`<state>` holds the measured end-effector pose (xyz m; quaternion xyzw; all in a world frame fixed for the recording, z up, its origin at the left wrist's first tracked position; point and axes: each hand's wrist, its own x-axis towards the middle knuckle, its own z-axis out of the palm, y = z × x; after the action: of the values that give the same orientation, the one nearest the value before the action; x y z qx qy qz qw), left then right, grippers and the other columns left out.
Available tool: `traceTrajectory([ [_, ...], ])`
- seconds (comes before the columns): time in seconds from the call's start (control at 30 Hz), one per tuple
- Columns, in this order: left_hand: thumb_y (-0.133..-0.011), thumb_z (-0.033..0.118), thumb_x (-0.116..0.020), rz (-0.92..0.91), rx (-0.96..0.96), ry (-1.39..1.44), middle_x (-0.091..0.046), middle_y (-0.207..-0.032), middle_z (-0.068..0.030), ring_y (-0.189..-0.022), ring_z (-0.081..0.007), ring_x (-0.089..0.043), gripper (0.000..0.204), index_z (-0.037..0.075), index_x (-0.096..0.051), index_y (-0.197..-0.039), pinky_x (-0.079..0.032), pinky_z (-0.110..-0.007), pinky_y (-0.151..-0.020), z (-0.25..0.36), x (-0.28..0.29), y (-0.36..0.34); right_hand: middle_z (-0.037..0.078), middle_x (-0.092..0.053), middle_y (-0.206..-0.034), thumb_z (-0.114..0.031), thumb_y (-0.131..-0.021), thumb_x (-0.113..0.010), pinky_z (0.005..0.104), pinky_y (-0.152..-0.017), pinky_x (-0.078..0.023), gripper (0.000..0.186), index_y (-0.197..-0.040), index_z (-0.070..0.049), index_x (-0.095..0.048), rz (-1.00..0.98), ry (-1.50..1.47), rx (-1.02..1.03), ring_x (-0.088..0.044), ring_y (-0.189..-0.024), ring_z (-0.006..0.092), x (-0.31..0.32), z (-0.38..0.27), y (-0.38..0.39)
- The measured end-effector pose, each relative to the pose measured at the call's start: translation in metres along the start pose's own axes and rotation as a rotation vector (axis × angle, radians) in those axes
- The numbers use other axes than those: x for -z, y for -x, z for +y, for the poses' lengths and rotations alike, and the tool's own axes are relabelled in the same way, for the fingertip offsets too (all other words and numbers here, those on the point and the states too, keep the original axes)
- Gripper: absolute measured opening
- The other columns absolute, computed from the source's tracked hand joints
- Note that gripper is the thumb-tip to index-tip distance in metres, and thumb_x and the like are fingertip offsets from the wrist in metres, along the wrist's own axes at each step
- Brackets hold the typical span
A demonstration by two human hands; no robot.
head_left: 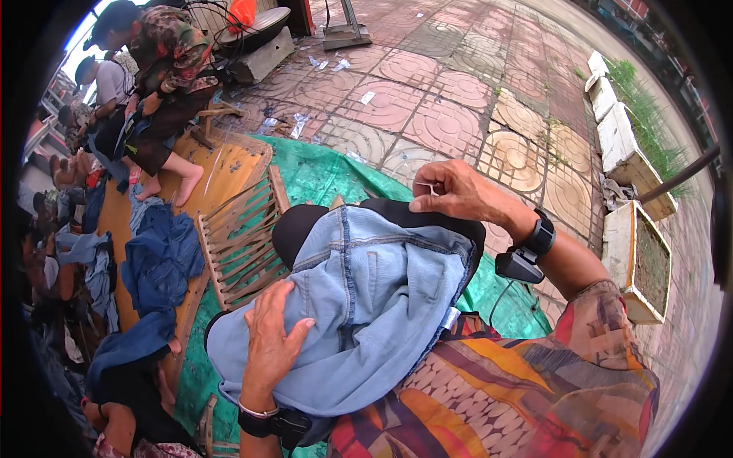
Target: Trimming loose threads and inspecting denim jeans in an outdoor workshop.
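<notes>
A light blue denim garment (374,286) lies spread across my lap, its dark seams and frayed stitching facing up. My left hand (273,336) rests on the left part of the cloth with its fingers apart, holding nothing. Beyond the far right edge of the garment, my right hand (458,195) is raised above my dark-clothed knee. Its thumb and index finger pinch a thin white strand (429,185), too small to make out fully. A small white label (450,317) shows at the garment's right edge.
A slatted wooden chair (240,240) stands left of my knees on a green tarp (301,164). Darker denim (162,256) is heaped on a wooden board (233,156). Several people sit along the left, handling cloth. White planters (634,263) line the right of the paving (450,126).
</notes>
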<state>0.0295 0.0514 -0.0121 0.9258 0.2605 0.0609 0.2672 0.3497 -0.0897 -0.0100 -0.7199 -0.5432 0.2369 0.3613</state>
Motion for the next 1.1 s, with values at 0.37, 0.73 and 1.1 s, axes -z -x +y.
traceTrajectory([
  [0.37, -0.069, 0.013, -0.068, 0.043, 0.004, 0.019, -0.051, -0.122, -0.0141, -0.115, -0.0300, -0.046, 0.057, 0.003, -0.047, -0.121, -0.030, -0.037, -0.097, 0.002, -0.003, 0.004, 0.005, -0.044, -0.053, -0.013, -0.074, -0.056, 0.0304, -0.048, -0.034, 0.014, -0.072, 0.001, -0.055, -0.145, -0.070, -0.003, -0.041, -0.052, 0.0126, -0.017, 0.008, -0.009],
  [0.73, -0.070, 0.013, -0.069, 0.027, 0.003, 0.050, -0.049, -0.124, -0.0147, -0.116, -0.0291, -0.044, 0.060, 0.003, -0.044, -0.123, -0.028, -0.038, -0.097, -0.002, -0.003, 0.003, 0.017, -0.063, -0.082, -0.007, -0.073, -0.054, 0.0411, -0.068, -0.047, 0.019, -0.089, -0.003, -0.062, 0.487, 0.633, -0.257, -0.059, -0.082, 0.0361, 0.061, 0.096, 0.005],
  [1.1, -0.069, 0.010, -0.066, -0.013, 0.029, 0.153, -0.049, -0.124, -0.0153, -0.116, -0.0308, -0.044, 0.054, 0.002, -0.048, -0.120, -0.028, -0.038, -0.098, -0.004, 0.002, -0.002, 0.010, -0.060, -0.068, -0.073, -0.067, -0.055, 0.0195, -0.044, -0.031, 0.077, -0.087, 0.001, -0.058, -0.267, -1.045, 0.113, -0.043, -0.052, 0.0078, 0.024, 0.000, 0.020],
])
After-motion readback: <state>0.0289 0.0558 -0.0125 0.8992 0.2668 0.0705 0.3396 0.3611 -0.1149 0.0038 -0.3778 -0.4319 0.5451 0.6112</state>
